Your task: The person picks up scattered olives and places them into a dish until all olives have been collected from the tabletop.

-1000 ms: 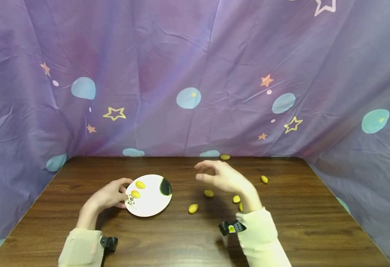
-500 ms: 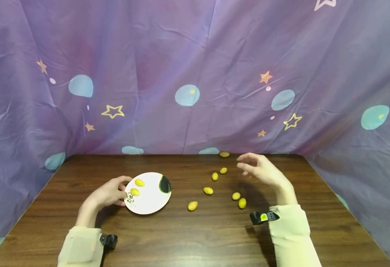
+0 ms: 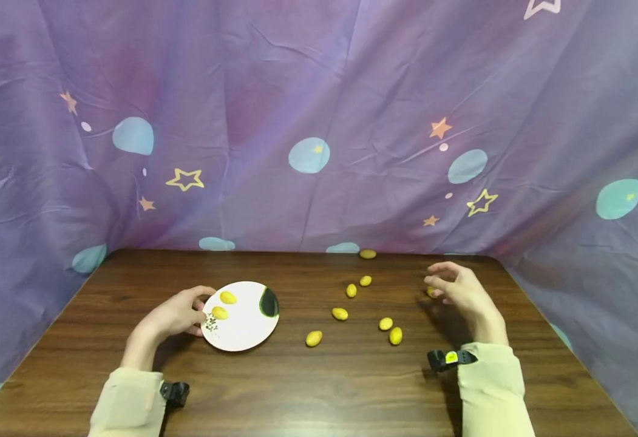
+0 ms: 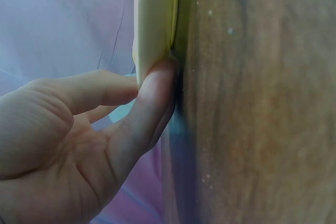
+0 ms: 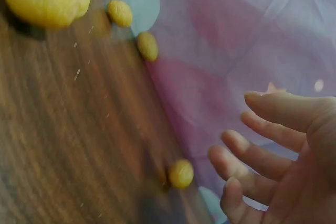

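The right hand (image 3: 463, 294) has moved from over the middle of the surface (image 3: 275, 394) to its right side, while the left hand (image 3: 173, 312) has stayed at the plate (image 3: 244, 331). The right fingers bend loosely, with a gap between them and the thumb, and hold nothing; near them lies a fruit (image 5: 181, 174), partly hidden by the hand in the head view. The left fingers pinch the plate's left rim. Two fruits (image 3: 228, 297) lie on the plate's left part. Seven more fruits (image 3: 340, 314) are scattered right of the plate, one at the far edge, by the curtain (image 3: 253, 200).
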